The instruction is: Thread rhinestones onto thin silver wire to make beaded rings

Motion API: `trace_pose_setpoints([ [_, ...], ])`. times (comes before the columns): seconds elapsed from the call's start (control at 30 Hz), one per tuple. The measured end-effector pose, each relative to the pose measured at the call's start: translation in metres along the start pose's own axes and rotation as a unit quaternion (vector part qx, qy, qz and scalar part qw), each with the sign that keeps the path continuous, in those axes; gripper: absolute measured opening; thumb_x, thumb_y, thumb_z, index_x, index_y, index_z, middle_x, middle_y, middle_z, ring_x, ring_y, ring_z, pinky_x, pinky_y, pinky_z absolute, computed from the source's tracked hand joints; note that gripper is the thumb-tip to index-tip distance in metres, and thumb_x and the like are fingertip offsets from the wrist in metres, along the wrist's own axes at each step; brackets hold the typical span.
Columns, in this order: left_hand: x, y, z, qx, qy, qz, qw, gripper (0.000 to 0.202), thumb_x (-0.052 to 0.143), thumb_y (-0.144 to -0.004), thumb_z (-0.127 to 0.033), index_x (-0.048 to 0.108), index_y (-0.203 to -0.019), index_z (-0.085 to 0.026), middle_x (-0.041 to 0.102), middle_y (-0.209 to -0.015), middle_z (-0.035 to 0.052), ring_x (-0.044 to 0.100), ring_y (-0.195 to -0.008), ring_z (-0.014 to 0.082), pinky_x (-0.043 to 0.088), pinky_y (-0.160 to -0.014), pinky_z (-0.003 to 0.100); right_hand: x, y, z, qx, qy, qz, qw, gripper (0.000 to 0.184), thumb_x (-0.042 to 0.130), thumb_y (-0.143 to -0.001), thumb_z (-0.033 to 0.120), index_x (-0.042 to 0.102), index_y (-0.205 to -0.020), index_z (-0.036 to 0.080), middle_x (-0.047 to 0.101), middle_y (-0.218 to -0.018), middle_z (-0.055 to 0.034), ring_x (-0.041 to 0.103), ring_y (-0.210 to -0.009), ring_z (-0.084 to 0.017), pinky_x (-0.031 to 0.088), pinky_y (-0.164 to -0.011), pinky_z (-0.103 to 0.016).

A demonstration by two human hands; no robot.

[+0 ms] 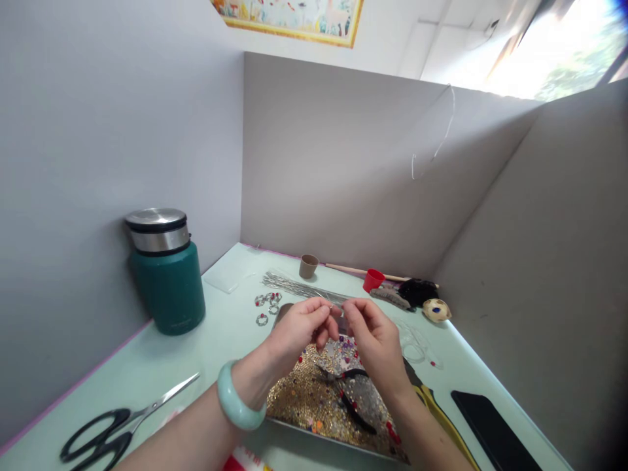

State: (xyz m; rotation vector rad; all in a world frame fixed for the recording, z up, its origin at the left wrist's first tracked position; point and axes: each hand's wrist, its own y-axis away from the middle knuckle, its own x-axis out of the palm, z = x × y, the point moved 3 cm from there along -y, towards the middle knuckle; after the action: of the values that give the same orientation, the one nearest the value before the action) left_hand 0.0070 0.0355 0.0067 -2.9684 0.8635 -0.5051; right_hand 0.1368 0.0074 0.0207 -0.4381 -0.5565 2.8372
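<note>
Fingers of your left hand and right hand pinch a thin wire over the bead tray; green flask lettering unreadable.

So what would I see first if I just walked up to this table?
The left hand and right hand meet in the middle, pinching a thin wire above a tray full of glittering gold beads. A big green flask with a steel lid stands on the left by the wall. Black-handled scissors lie at the near left corner.
</note>
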Motion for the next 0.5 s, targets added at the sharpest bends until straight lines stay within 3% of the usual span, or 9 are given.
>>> trace_pose_setpoints([
  [0.2, 0.0020, -0.0003, -0.0004, -0.001, -0.019, -0.013, 1.000, 0.012, 0.047, -0.084, -0.029, 0.044, -0.085, -0.018, 0.059, -0.066, 0.0010, 0.041, -0.046, 0.0080, 0.032, -0.048, 0.024, 0.0005, 0.0029, 0.0059, -0.022, -0.003, 0.012, 1.000, 0.026, 0.045, -0.089, 0.037, 0.059, -0.077, 0.018, 0.056, -0.065, -0.0013, 0.050, -0.061, -0.015, 0.040, -0.056, -0.025],
  [0.37, 0.0020, 0.0012, -0.0044, 0.022, -0.067, -0.036, 0.997, 0.012, 0.048, -0.083, -0.027, 0.046, -0.078, -0.017, 0.055, -0.066, -0.0007, 0.039, -0.048, 0.0074, 0.029, -0.048, 0.024, 0.0024, 0.0028, 0.0072, -0.018, 0.013, 0.022, 0.999, 0.017, 0.056, -0.083, 0.033, 0.058, -0.074, 0.019, 0.055, -0.063, 0.0008, 0.049, -0.060, -0.014, 0.039, -0.055, -0.024],
  [0.5, 0.0013, 0.0007, -0.0039, 0.032, -0.070, -0.030, 0.997, 0.013, 0.048, -0.084, -0.028, 0.047, -0.077, -0.017, 0.056, -0.066, 0.0002, 0.038, -0.048, 0.0074, 0.029, -0.049, 0.024, 0.0022, 0.0029, 0.0082, -0.027, 0.020, 0.021, 0.999, 0.019, 0.052, -0.086, 0.033, 0.059, -0.074, 0.019, 0.055, -0.063, 0.0008, 0.049, -0.059, -0.014, 0.039, -0.056, -0.024],
])
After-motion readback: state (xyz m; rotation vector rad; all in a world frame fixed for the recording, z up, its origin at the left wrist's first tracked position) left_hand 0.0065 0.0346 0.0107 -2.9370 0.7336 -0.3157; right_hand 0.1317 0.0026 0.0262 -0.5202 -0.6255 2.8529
